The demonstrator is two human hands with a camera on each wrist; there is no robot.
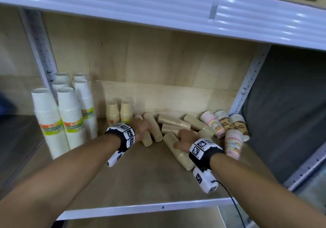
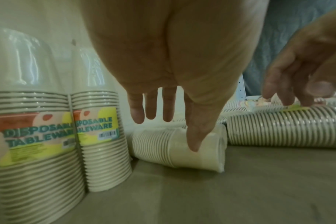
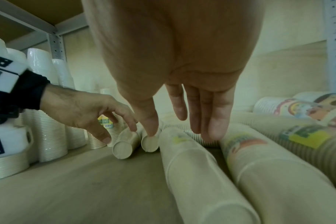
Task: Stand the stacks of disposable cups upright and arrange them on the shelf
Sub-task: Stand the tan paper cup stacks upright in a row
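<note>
- From the head view I see my left hand (image 1: pixel 142 128) over two lying beige stacks (image 1: pixel 150 130) on the shelf (image 1: pixel 141 178); my right hand (image 1: pixel 184 140) lies over a long lying stack (image 1: pixel 178 152).
- From the left wrist, the fingers (image 2: pixel 137 112) hang straight and released, thumb tip in front of the nearest lying stack (image 2: pixel 175 150), holding nothing.
- From the right wrist, relaxed fingers (image 3: pixel 219 118) hover just above and between two long stacks (image 3: pixel 194 171), gripping neither.

Beige cup stacks (image 1: pixel 173 121) lie toppled, perhaps 8, on the shelf (image 1: pixel 150 180).
</note>
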